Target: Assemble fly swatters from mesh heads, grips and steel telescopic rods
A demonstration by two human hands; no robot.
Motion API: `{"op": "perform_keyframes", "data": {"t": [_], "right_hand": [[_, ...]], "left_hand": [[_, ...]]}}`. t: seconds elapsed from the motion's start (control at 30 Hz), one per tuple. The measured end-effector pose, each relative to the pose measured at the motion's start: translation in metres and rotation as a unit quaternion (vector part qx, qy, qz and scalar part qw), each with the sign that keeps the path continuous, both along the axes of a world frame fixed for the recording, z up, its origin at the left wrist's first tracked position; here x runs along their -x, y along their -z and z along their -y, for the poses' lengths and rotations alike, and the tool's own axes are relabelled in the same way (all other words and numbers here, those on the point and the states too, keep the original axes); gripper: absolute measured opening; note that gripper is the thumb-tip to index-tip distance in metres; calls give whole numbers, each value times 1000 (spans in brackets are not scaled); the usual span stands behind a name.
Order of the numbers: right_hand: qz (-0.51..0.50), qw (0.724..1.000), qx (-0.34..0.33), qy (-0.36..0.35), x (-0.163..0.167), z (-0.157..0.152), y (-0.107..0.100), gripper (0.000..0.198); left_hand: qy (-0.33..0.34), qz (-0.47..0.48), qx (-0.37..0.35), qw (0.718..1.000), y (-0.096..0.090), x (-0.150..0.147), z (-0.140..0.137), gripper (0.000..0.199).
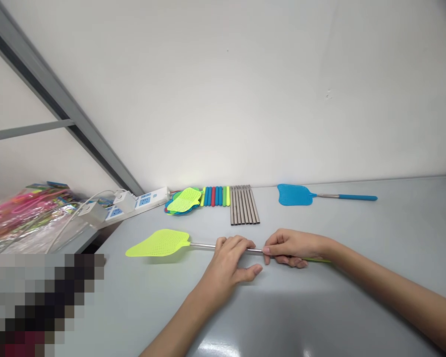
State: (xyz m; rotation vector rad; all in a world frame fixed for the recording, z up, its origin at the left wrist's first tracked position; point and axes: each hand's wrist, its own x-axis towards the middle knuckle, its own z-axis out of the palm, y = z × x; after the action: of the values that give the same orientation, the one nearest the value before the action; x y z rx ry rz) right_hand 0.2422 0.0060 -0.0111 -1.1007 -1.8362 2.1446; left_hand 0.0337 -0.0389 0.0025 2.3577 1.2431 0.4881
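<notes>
A yellow-green fly swatter point(159, 244) lies crosswise in front of me, its perforated head to the left and its metal shaft running right. My left hand point(232, 258) has its fingers curled over the middle of the shaft, while the thumb sticks out to the side. Farther right, my right hand point(292, 248) pinches the shaft near the handle, with thumb and index finger closed. Part of the yellow-green handle shows under the right wrist; the rest is hidden by the hand and forearm.
A blue fly swatter point(295, 194) lies at the back right. Along the wall are several metal tubes point(244, 206), coloured handles point(216, 196) and stacked swatter heads point(186, 200). A power strip point(148, 199) with plugs and plastic-wrapped goods point(26, 213) sit left.
</notes>
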Motion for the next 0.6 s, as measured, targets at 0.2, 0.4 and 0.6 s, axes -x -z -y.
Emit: {"op": "perform_keyframes", "data": {"t": [0.2,0.4,0.6], "right_hand": [[-8,1000,3,0,0,0,1,39],[-10,1000,-6,-2,-1,-1,2,38],[-6,1000,5,-1,1,0,1,39]], "left_hand": [[5,-13,-19,1000,-2,0,1,19],[7,-15,-26,1000,-2,-1,2,19],[-20,-27,-26,999,-1,-2,2,17]]}}
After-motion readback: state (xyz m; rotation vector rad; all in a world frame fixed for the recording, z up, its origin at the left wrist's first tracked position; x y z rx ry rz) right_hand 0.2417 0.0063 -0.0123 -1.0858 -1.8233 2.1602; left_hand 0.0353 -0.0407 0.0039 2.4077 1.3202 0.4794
